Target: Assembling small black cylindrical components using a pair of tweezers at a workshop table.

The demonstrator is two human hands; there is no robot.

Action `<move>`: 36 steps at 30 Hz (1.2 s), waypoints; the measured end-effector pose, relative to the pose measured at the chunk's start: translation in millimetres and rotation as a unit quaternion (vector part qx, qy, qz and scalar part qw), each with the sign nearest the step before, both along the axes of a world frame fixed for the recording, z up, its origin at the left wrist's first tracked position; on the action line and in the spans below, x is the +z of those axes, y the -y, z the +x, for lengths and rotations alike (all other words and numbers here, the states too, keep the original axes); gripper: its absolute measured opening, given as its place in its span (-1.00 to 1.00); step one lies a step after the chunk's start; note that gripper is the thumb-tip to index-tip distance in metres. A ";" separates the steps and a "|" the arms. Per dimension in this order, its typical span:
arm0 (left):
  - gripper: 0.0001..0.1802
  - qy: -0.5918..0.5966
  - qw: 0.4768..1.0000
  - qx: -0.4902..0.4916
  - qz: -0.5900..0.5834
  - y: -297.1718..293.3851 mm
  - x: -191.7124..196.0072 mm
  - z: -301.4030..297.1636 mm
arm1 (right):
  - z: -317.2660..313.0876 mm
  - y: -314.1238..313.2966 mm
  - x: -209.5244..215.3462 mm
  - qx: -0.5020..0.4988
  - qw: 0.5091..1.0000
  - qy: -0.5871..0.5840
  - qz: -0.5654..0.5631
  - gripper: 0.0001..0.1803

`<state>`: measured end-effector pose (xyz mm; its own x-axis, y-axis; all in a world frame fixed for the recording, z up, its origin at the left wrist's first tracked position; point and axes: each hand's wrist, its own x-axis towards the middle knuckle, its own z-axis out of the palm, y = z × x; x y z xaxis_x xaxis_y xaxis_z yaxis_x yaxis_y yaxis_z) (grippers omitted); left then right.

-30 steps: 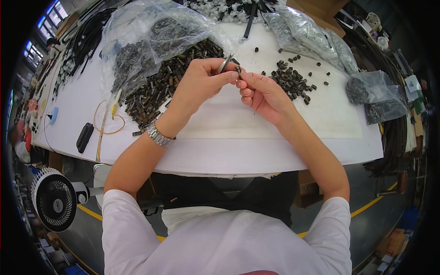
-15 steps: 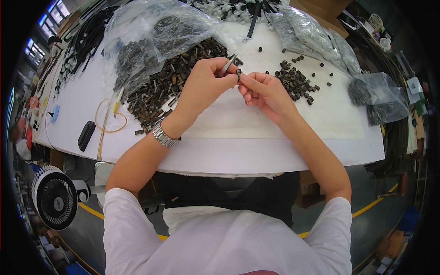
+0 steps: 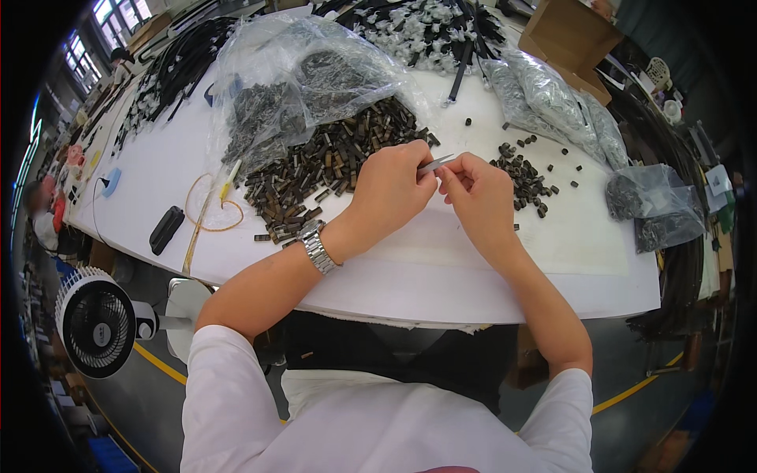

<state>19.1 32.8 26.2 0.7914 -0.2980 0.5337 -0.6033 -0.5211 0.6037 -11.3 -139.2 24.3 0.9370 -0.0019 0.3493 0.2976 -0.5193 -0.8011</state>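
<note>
My left hand (image 3: 392, 189) is closed around a slim, pointed metal tool (image 3: 438, 163), its bright tip sticking out past the thumb and forefinger. Close beside it, my right hand (image 3: 485, 201) has its thumb and fingers pinched together near that tip. Whatever the right fingers hold is hidden. Both hands are above the white table, between a large heap of small dark brown and black pieces (image 3: 315, 177) on the left and a smaller scatter of short dark ring-like pieces (image 3: 527, 175) on the right.
Clear plastic bags (image 3: 272, 87) lie behind the large heap, and more filled bags (image 3: 654, 201) sit at the right. On the left are a black oblong case (image 3: 165, 229) and a yellow-tipped pen-like stick (image 3: 230, 180). A fan (image 3: 96, 327) stands beside the table; a cardboard box (image 3: 564, 39) is behind.
The view has shifted, so table and hands appear lower and further right. The tool's tip has swung from up-right to more sideways. A small dark piece between the fingertips is now out of sight.
</note>
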 end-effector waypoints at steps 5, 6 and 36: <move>-0.89 0.038 0.999 0.005 0.020 2.4 0.3 -2.8 | 3.2 5.2 4.0 0.031 0.995 -0.074 0.056 -0.82; -0.89 0.039 0.999 0.006 0.019 2.3 1.8 -4.3 | 5.3 5.6 1.2 0.028 0.995 -0.073 0.056 -0.82; -0.85 0.000 0.993 -0.110 -0.048 -13.9 -2.7 12.7 | 5.7 21.1 6.7 0.149 0.952 -0.155 0.218 -0.82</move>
<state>31.8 46.8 23.5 0.7135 -0.4108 0.5676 -0.6954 -0.3167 0.6450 -5.6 -160.3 31.1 0.9767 0.1985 0.0820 0.0933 -0.0481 -0.9945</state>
